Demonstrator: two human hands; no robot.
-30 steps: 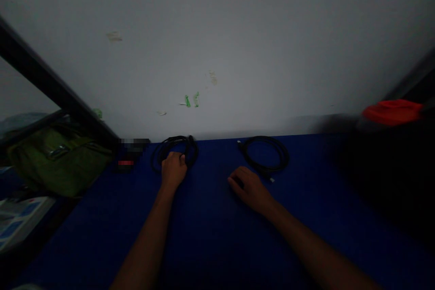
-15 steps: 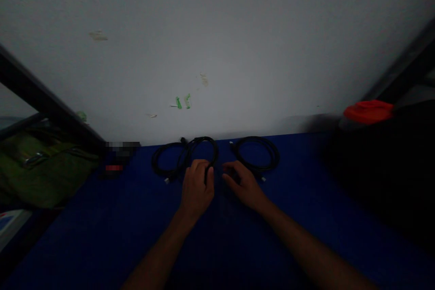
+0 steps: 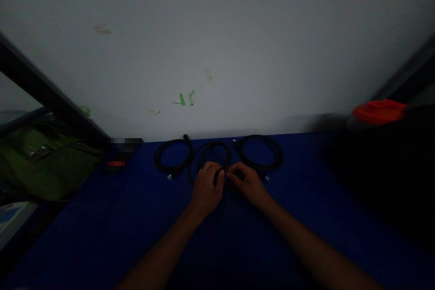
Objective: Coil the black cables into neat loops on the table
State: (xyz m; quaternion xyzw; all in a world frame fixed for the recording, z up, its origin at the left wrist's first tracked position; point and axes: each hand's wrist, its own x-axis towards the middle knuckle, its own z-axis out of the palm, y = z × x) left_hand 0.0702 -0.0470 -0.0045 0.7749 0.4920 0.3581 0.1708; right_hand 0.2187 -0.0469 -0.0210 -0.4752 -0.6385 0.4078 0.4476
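Observation:
Three coiled black cables lie in a row on a blue surface [image 3: 136,217]. My left hand [image 3: 208,186] is closed on the near side of the middle cable [image 3: 228,152]. Close beside it, at that coil's right edge, my right hand [image 3: 248,183] has its thumb and fingertips pinched together; what they grip is too dark to make out. The left cable [image 3: 157,156] has one plug at its top and a pale plug at its bottom. Just beyond my right hand is the right cable [image 3: 279,154], with pale connector ends.
A grey wall [image 3: 258,45] rises behind the cables. Dark pixelated items [image 3: 124,149] and a green bag [image 3: 61,163] are at the left. An orange-lidded container [image 3: 379,112] stands at the right beside a large dark shape.
The middle coil has shifted right with my left hand, away from the left cable. My right hand's fingertips have closed together near the coil.

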